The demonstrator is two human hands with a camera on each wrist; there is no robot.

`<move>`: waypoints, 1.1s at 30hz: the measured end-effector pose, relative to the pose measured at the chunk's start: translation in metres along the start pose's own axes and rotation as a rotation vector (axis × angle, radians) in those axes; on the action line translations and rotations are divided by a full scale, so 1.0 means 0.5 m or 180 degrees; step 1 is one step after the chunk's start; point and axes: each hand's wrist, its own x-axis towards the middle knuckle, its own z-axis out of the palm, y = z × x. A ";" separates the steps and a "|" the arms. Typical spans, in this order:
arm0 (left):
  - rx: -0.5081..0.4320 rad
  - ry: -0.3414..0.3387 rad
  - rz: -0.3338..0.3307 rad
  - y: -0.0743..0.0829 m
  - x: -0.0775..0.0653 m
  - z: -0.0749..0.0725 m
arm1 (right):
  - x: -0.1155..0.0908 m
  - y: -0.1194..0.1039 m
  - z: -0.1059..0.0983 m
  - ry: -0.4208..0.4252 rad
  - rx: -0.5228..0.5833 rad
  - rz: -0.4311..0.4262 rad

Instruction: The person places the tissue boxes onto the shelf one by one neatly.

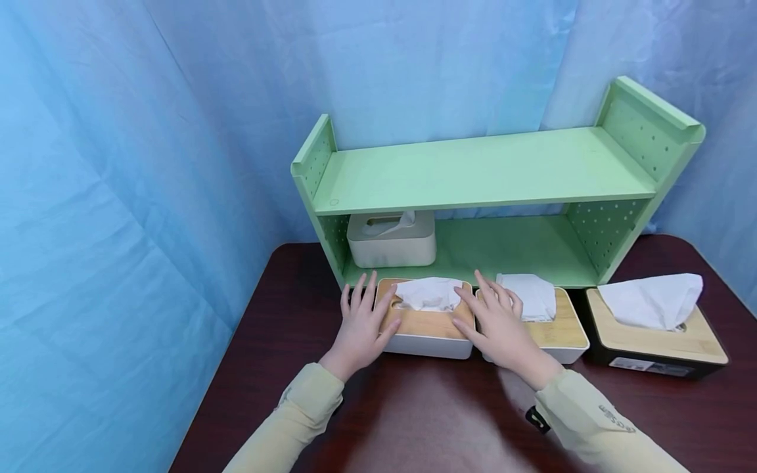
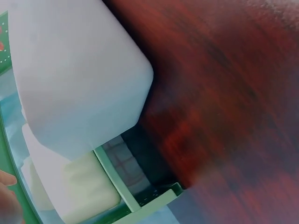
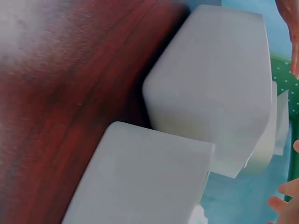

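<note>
Tissue box (image 1: 426,346) with white walls: upright on the dark reddish table (image 1: 434,410), in front of the green shelf (image 1: 481,167), between the two hands. Wooden lid (image 1: 426,323) on; white tissue (image 1: 427,292) spread over its slot. Rear edge lies close to the shelf's front lip; contact there cannot be told. Front wall faces the person, with table surface running on from it between the forearms.

Left hand (image 1: 359,334): fingers extended and spread along the box's left edge, thumb reaching over the lid. Right hand (image 1: 503,334): fingers likewise spread, not curled, fingertips over the lid's right side. Whether either hand presses on the box cannot be told.

Right side: second wooden-lidded box (image 1: 564,336) just beside, only a narrow gap between the white walls; the right hand partly covers it in the head view. Beyond it, just beside in turn, a black-walled box (image 1: 656,338), tissue raised.

Left side: table surface continues past the left hand to the table's edge by the blue curtain (image 1: 112,171).

Behind: cream box (image 1: 393,253) on the shelf's lower deck, near the left side panel; green deck surface extends from it to the right panel.
</note>
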 end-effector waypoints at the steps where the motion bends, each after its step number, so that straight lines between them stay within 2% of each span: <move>1: -0.0018 -0.0003 -0.0004 -0.001 -0.003 0.001 | -0.004 0.002 0.001 0.0007 0.0013 0.0015; 11: -0.0321 -0.0028 -0.0151 -0.007 -0.028 0.041 | -0.045 0.021 0.040 0.0088 -0.0095 0.0225; 18: -0.0403 -0.0312 -0.0411 -0.010 -0.043 0.064 | -0.055 0.027 0.069 0.0044 -0.0134 0.0281; 23: -0.0834 -0.0428 -0.0490 -0.009 -0.041 0.069 | -0.052 0.027 0.083 0.0128 -0.0160 0.0256; 28: -0.1370 -0.0550 -0.0582 -0.006 -0.041 0.074 | -0.045 0.018 0.098 0.0256 -0.0025 0.0260; 30: -0.1504 -0.0554 -0.0613 -0.007 -0.042 0.078 | -0.042 0.013 0.104 0.0310 0.0044 0.0277; 33: -0.1552 -0.0539 -0.0651 -0.008 -0.043 0.082 | -0.039 0.008 0.112 0.0386 0.0085 0.0310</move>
